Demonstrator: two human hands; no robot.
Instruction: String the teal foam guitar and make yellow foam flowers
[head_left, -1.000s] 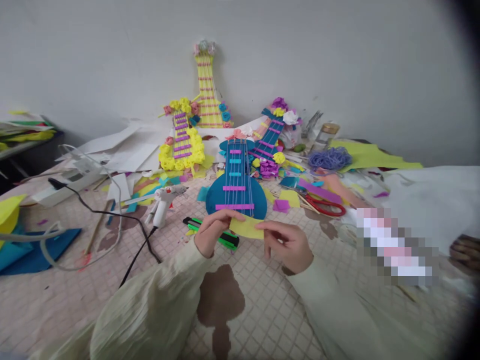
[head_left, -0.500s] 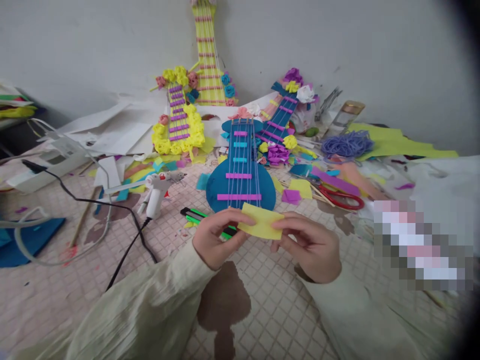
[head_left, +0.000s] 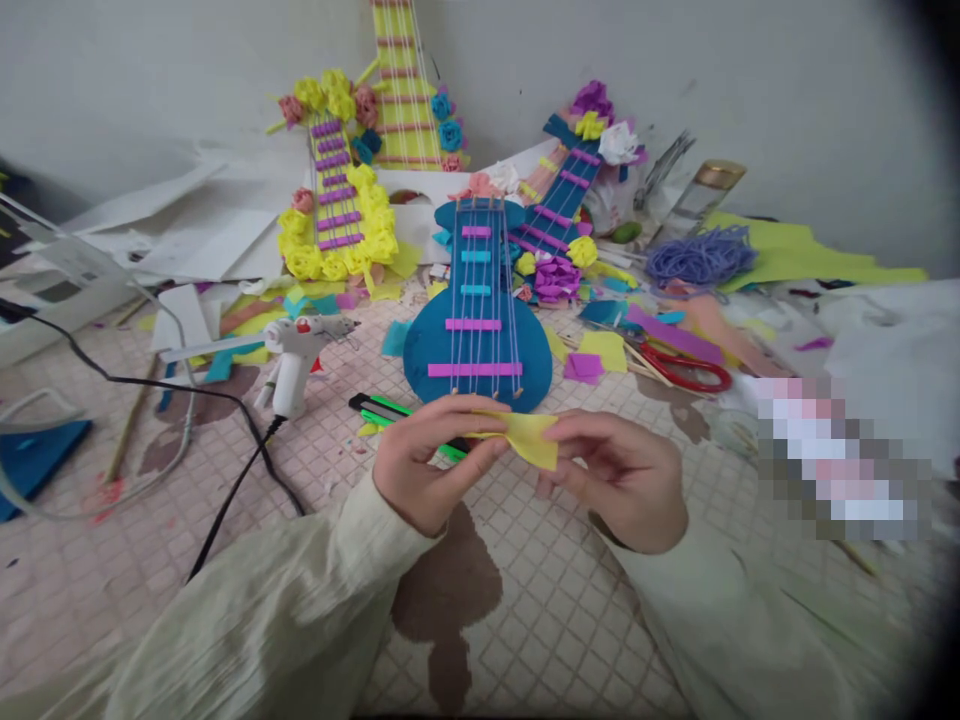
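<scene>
I see the left hand and the right hand meeting just above the bench, each pinching one end of a small yellow foam piece between thumb and fingertips. Both grips are closed on it. The piece is lifted clear of the checked cloth and sags or folds in the middle, which tells me the two pinches are working it between them instead of laying it flat. It hangs right in front of the blue foam guitar, whose round body stands just beyond the knuckles, so the piece sits close to that model's lower edge.

Under the left hand lies a green and black utility knife, within easy reach. A white hot glue gun stands to the left on its rest, nozzle off the cloth, its black cord trailing toward me. Red-handled scissors lie to the right among foam scraps. Two flower-trimmed guitars lean against the wall behind.
</scene>
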